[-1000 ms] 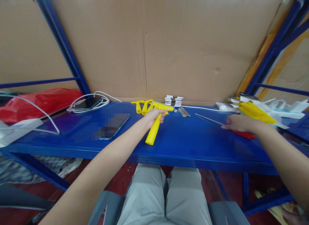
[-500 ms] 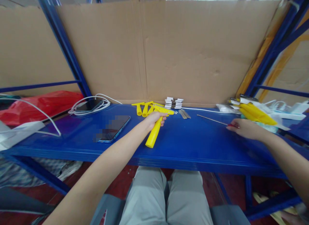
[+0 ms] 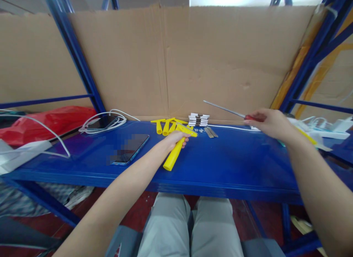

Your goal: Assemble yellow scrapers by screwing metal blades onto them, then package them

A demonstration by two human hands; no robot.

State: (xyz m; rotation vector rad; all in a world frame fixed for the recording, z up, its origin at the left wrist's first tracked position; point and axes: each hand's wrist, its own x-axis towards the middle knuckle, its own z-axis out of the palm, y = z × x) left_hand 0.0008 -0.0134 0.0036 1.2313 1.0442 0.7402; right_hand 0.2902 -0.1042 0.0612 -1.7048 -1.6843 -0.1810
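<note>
My left hand (image 3: 176, 137) is closed round a yellow T-shaped tool (image 3: 173, 155), its thick round handle slanting down toward the table's front edge. My right hand (image 3: 266, 120) grips the red handle of a screwdriver (image 3: 224, 109), whose long metal shaft points left, raised above the table. Behind my left hand lie several more yellow T-shaped pieces (image 3: 166, 127). Just right of the tool's head are small silvery screws (image 3: 201, 130) and thin metal blades (image 3: 211, 132). A stack of small white and brown boxes (image 3: 198, 119) stands behind them.
A phone (image 3: 131, 149) lies left of my left arm. Farther left are a coiled white cable (image 3: 103, 121), a second dark device and a red bag (image 3: 49, 122). At the right sit a white power strip (image 3: 329, 133) and plastic packaging. Cardboard (image 3: 220, 62) stands behind the blue table (image 3: 234, 165).
My right hand has lifted the screwdriver off to the upper left, above the table. My left hand has shifted slightly down with the yellow tool, its head now tilted down to the right.
</note>
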